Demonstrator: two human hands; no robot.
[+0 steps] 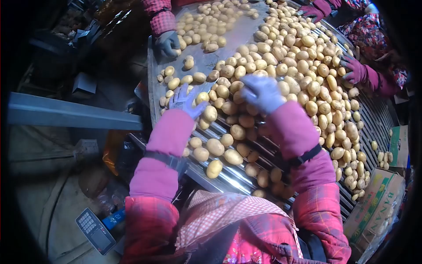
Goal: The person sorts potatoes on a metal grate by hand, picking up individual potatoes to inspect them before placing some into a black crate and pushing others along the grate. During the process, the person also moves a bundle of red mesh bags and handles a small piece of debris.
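Potatoes [303, 67] lay heaped on the metal counter [246, 31] before you | your left hand [187, 102]: grip spread wide, nothing visibly held | your right hand [263, 93]: blurred, grip I couldn't tell | seemed firm, light, rolly, best cupped round the middle

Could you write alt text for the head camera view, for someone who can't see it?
A person's gloved left hand, fingers spread, and motion-blurred gloved right hand are among many potatoes on a partly slatted metal surface. Other people's gloved hands show at the upper left and right; a cardboard box is at lower right.
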